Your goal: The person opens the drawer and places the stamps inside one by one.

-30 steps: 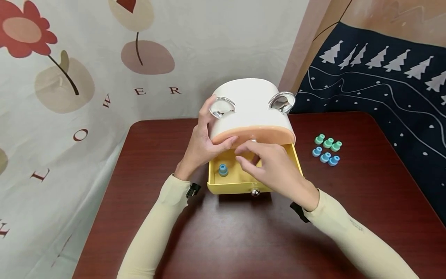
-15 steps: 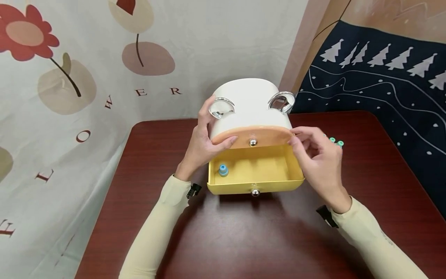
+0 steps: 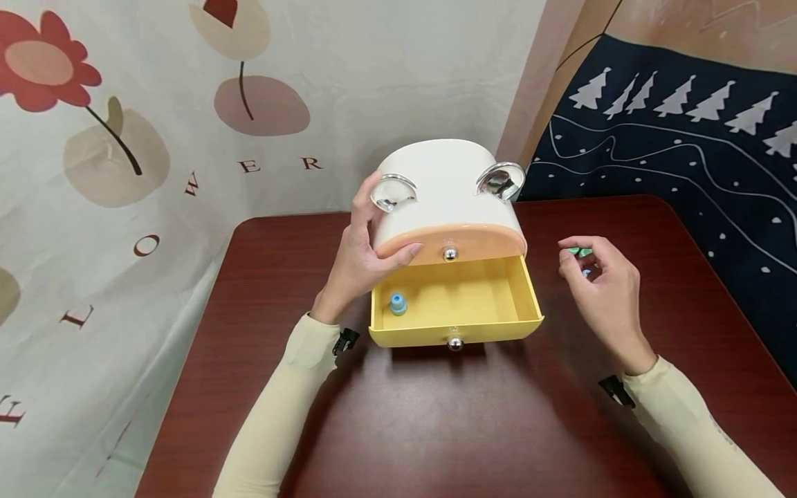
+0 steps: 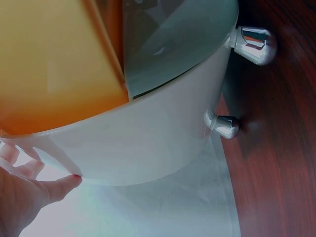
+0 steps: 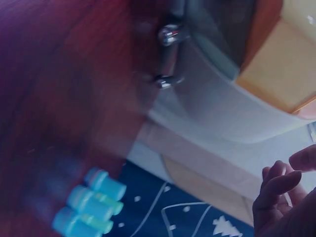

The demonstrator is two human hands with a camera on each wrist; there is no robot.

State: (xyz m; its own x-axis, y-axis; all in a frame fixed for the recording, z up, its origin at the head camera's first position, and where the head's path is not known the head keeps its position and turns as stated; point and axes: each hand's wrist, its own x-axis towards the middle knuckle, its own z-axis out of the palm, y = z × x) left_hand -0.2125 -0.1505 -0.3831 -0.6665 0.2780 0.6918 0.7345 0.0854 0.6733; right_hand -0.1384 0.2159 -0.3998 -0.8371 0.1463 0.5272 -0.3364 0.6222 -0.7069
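A white toy-like drawer box (image 3: 445, 180) with chrome ring ears stands at the back of the table. Its peach upper drawer (image 3: 486, 242) is closed, while the yellow lower drawer (image 3: 457, 335) is pulled out. One small blue stepped, cup-like piece (image 3: 398, 304) stands at the left inside the yellow drawer. My left hand (image 3: 358, 259) grips the box's left side, thumb across the peach front and fingers along the wall. To the right of the box, my right hand (image 3: 607, 290) hovers with curved fingers, thumb and fingertips apart, holding nothing. It partly hides small green pieces (image 3: 585, 253) behind it.
Several blue pieces (image 5: 90, 201) stand in a row beside green ones in the right wrist view. Chrome feet (image 4: 254, 44) lift the box off the dark red table (image 3: 280, 277). A flower-print cloth (image 3: 349, 83) hangs behind, a navy tree-print cloth (image 3: 672, 152) at the right.
My right hand has moved from over the yellow drawer out to the right, to the small pieces on the table. The left hand keeps its grip on the box.
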